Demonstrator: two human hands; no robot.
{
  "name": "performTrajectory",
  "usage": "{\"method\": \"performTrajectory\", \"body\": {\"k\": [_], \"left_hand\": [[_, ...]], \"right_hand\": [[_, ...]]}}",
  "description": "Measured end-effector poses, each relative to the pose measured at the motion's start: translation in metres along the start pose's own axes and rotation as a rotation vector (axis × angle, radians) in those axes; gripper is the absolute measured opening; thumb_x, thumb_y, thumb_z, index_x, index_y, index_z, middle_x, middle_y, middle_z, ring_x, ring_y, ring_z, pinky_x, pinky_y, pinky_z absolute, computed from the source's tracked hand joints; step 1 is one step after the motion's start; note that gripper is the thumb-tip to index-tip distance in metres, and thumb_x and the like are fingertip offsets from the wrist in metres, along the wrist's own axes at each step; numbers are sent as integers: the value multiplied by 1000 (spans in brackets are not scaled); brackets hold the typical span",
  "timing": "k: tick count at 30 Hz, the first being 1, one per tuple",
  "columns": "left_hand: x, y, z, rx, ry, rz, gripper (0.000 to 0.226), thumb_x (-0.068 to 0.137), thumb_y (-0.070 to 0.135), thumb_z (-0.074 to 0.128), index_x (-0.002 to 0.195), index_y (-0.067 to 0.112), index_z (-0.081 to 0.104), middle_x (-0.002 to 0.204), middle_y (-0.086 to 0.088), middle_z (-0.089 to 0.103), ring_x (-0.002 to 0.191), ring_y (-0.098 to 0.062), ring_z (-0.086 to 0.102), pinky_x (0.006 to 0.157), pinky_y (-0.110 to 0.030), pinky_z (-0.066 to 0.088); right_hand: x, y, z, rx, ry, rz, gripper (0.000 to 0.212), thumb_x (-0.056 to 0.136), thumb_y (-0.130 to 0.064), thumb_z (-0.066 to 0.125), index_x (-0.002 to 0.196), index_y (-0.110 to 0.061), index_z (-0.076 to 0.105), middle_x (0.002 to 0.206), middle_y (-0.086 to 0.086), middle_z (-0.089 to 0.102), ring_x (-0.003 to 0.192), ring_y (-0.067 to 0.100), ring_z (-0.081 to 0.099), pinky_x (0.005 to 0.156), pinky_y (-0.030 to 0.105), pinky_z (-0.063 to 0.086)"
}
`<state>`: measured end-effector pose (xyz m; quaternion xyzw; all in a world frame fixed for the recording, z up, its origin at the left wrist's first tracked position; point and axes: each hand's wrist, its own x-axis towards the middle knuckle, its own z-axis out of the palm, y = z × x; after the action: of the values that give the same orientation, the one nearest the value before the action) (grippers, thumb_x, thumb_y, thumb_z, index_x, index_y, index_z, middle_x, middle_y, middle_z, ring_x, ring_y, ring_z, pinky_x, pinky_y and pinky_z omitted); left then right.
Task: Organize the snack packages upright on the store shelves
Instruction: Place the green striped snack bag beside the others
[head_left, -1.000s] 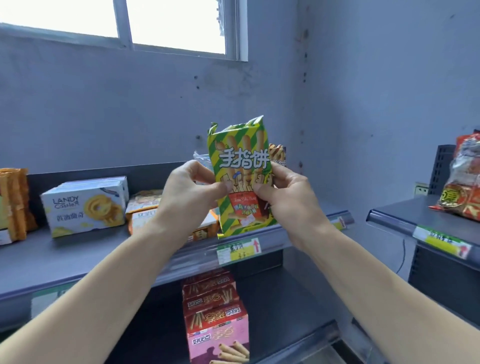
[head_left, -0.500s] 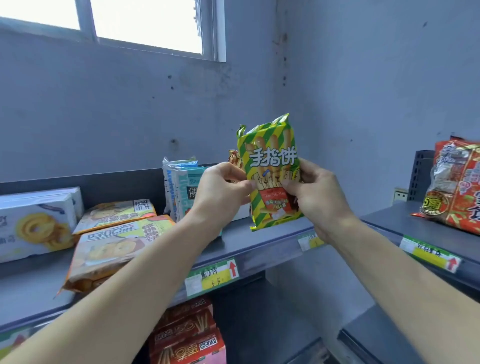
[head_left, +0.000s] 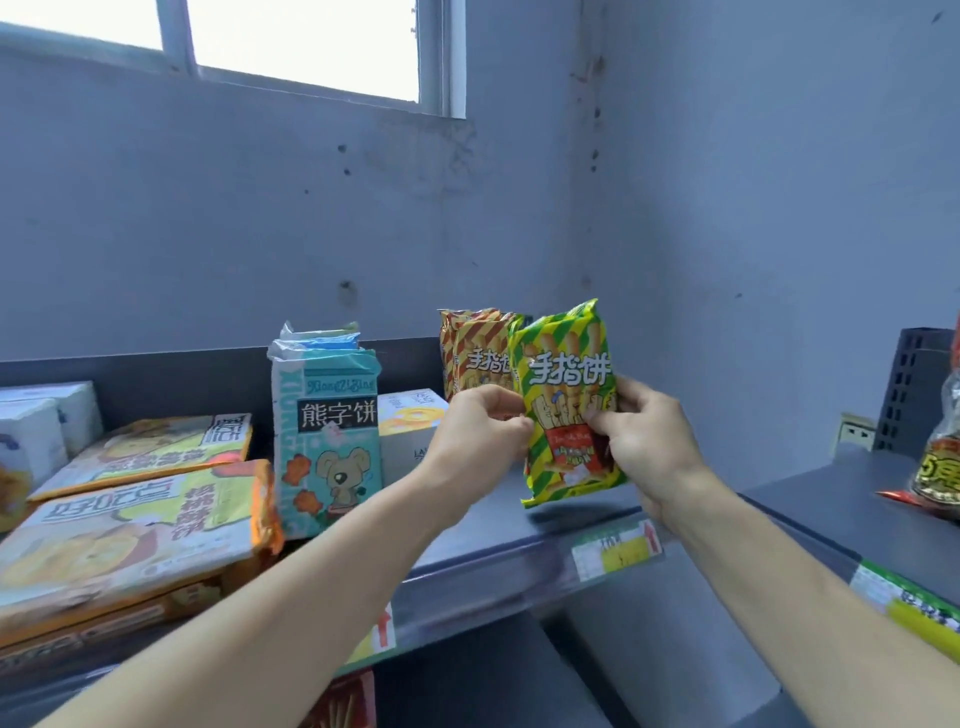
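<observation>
I hold a green and yellow striped snack bag (head_left: 566, 374) upright just above the right end of the grey shelf (head_left: 519, 530). My left hand (head_left: 480, 436) pinches its left edge and my right hand (head_left: 644, 441) grips its right side. Right behind it stand two orange striped bags (head_left: 475, 348) of the same snack, upright against the shelf's back panel. A pale blue bear-biscuit bag (head_left: 327, 431) stands upright to the left.
Flat orange-edged biscuit packs (head_left: 135, 535) lie stacked at the left, with white boxes (head_left: 31, 431) behind them. A white box (head_left: 410, 431) sits behind the blue bag. A second shelf (head_left: 841, 504) at the right carries a red bag (head_left: 943, 467). Price tags line the shelf edges.
The view swung left to right along the shelf. Both hands carried the green bag rightward and lower, bringing it in front of the orange striped bags.
</observation>
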<state>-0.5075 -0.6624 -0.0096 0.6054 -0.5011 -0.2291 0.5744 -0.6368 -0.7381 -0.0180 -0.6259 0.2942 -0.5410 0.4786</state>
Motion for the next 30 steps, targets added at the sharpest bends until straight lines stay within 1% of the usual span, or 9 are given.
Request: {"method": "performTrajectory", "body": {"k": [3,7,13,17,21,24,27,28,30], "left_hand": [[15,-1,6,30,72,-12,22,86,7,58,106,7,64,103,-12,69,96,-28,67,86,-47,55],[30,-3,8,75,174,-24,26,86,5,56,111,5,63,105,-11,67,99,-27,66,89,-43,54],[42,-14,8,90,273,-64,21,85,-1,52,102,7,62,104,-15,68,96,-30,67,86,-44,56],[48,-22,8,122,275,-85,25,86,1,53,108,6,64,105,-10,69,95,-23,67,84,-37,57],[52,-27,8,147,275,-86,22,88,2,54,107,10,62,104,-5,68,91,-17,67,70,-23,57],[55,-28,7,164,263,-90,27,88,3,55,114,8,62,109,-7,68,96,-21,67,82,-33,57],[54,-28,5,171,251,-75,30,89,1,53,117,6,62,112,-9,67,100,-22,66,87,-35,55],[53,-29,3,182,258,-54,29,89,1,52,115,7,62,110,-7,68,100,-21,66,84,-30,56],[49,-30,-2,225,310,8,24,89,2,51,105,14,64,97,1,67,94,-18,66,66,-15,52]], "right_hand": [[24,9,2,37,-64,6,33,91,6,52,85,-25,65,80,-9,70,62,2,69,48,16,51],[47,23,11,55,-128,25,28,93,1,53,93,-25,64,87,-6,70,80,13,69,59,23,55],[68,41,26,108,-209,76,24,94,-2,52,101,-22,63,92,-4,70,86,16,68,62,26,57],[74,52,28,113,-231,111,22,94,-5,53,97,-25,62,90,-7,69,86,16,67,62,26,56],[78,56,29,122,-237,132,23,94,-8,55,113,-18,63,100,1,70,94,22,67,75,38,58],[78,57,30,94,-239,135,30,94,-11,55,123,-14,59,110,6,68,100,26,65,84,45,56],[76,59,30,85,-234,115,32,94,-11,54,126,-12,56,117,8,66,102,24,64,85,41,56],[75,59,30,64,-217,95,34,95,-11,54,128,-10,54,121,9,64,104,24,63,86,38,56],[72,56,29,-94,-101,-32,40,95,-12,54,134,-8,50,128,8,60,112,21,58,84,25,54]]}}
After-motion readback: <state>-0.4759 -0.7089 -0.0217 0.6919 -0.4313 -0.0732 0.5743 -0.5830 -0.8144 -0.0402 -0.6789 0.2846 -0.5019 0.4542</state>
